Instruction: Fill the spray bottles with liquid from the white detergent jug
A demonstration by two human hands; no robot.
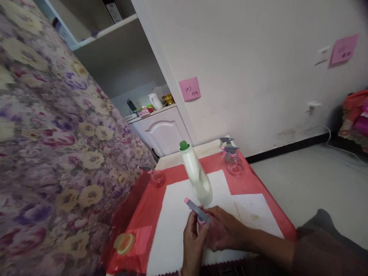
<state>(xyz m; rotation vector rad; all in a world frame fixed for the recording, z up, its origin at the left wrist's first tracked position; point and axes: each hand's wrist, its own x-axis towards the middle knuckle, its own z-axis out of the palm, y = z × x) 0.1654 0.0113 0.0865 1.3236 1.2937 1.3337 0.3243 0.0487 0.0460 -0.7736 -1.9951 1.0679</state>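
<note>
Near the table's front edge both my hands are on a clear pink spray bottle (pixel 211 234) with a grey trigger head and pink nozzle. My left hand (pixel 193 239) has its fingers and thumb closed around the pink collar just under the head. Wrapped round the round body is my right hand (pixel 230 228). Just beyond them stands a tall pale-green jug (pixel 197 174); its mouth is uncapped and shows a green insert. The lower part of the spray bottle is partly hidden by my fingers.
White cloths (pixel 178 214) lie over the red tablecloth (pixel 138 218). Another spray bottle (pixel 157 178) stands at the left edge, and two more (pixel 235 166) at the back right. A yellowish round lid (pixel 125 244) rests front left. A floral curtain (pixel 57 153) hangs close on the left.
</note>
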